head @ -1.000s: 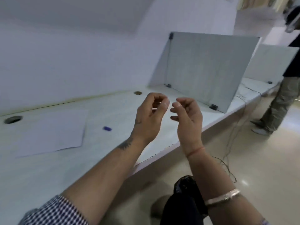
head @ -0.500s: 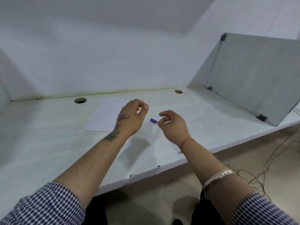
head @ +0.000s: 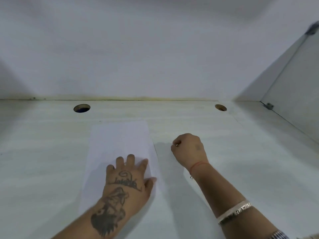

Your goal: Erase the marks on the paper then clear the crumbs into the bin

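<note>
right hand (head: 189, 149) grip curling shut beside paper (head: 119, 144), contents hidden, possibly an eraser; left hand (head: 128, 180) pressing flat, fingers spread, pinning paper to worktop (head: 241, 161), likely steadying it for rubbing.

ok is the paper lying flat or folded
Flat and spread. The paper lies on the desk with no visible crease, and the left hand presses its near end with straight fingers.
</note>
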